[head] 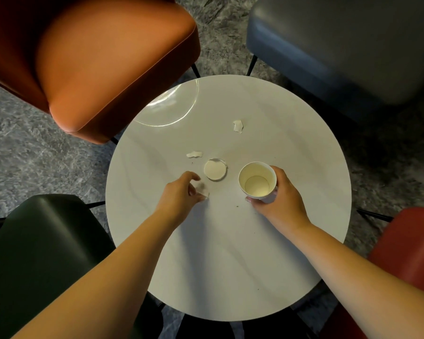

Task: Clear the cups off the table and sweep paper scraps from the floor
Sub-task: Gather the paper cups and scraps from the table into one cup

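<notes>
Four chairs (pixel 103 67) ring a round white table (pixel 230 253) on grey floor (pixel 22 155).

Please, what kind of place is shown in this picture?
Probably a lounge or café seating corner. A small round white table stands among upholstered chairs of different colours, such as the orange chair and the grey chair, on a grey marbled floor. A disposable paper cup suits such a place.
</notes>
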`<state>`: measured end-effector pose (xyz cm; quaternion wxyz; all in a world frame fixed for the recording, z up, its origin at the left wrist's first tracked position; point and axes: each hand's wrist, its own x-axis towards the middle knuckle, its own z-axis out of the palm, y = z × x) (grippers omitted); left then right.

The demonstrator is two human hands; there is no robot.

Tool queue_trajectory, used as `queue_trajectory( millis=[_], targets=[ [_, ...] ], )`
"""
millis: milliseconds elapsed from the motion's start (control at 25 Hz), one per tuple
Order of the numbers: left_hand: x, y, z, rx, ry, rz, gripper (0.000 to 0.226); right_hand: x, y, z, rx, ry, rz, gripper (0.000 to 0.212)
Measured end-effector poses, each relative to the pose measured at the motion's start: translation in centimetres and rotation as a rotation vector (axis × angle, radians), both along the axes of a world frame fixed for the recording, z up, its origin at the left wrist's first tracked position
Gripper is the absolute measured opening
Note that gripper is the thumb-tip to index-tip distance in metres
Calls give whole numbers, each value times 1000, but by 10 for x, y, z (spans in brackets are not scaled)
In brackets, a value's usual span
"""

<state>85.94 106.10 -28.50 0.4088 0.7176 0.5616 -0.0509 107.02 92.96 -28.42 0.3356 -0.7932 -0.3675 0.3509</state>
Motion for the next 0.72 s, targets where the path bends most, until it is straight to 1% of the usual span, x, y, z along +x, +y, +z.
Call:
queue_trajectory(
  millis=[80,240,320,360,400,480,520,560,640,680,720],
  targets=[
    [8,5,-2,25,45,-78,33,0,0,0,0,-3,-1,73],
    [13,10,-4,74,185,-181,23,2,1,-1,5,-2,-3,73],
    [17,9,2,93,209,-171,23,3,1,-2,6,10,-1,73],
    [20,9,7,75,149,-87,24,3,2,-2,8,15,-1,73],
    [24,8,14,24,22,51,23,3,2,-1,10,18,-2,72],
    [39,3,34,-127,-343,336,18,4,3,-1,12,11,0,71],
    [48,-2,43,-153,-467,381,16,3,4,0,13,-1,9,71],
    [58,-7,51,-146,-520,355,16,3,5,0,12,-13,24,71],
    [74,-15,61,-119,-502,212,16,1,8,2,-2,-25,60,71],
    [79,-17,63,-135,-489,154,17,0,9,3,-8,-25,67,72],
    [79,-16,62,-182,-518,139,20,0,9,4,-7,-24,63,72]
  ],
)
